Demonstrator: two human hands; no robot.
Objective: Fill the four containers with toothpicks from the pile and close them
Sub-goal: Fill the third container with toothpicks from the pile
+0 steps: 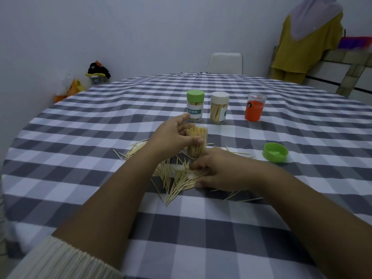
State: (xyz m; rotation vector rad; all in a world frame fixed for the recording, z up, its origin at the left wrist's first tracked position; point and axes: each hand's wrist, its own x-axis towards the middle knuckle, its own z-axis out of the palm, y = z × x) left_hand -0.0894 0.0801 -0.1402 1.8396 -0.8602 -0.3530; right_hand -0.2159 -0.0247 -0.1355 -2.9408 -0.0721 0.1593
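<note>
Gripping an open clear container [196,142] packed with upright toothpicks, the left hand [173,137] curls thumb and fingers round its side and holds it upright on the grey-and-white checked tablecloth [80,137]. The right hand [219,170] lies palm down on the loose toothpick pile [177,178] just in front of that container, fingers bent onto the sticks. Farther back stand a filled green-lidded container [195,105], a filled white-lidded container [219,107] and an orange container [254,109], while a loose green lid [275,152] rests upturned to the right.
</note>
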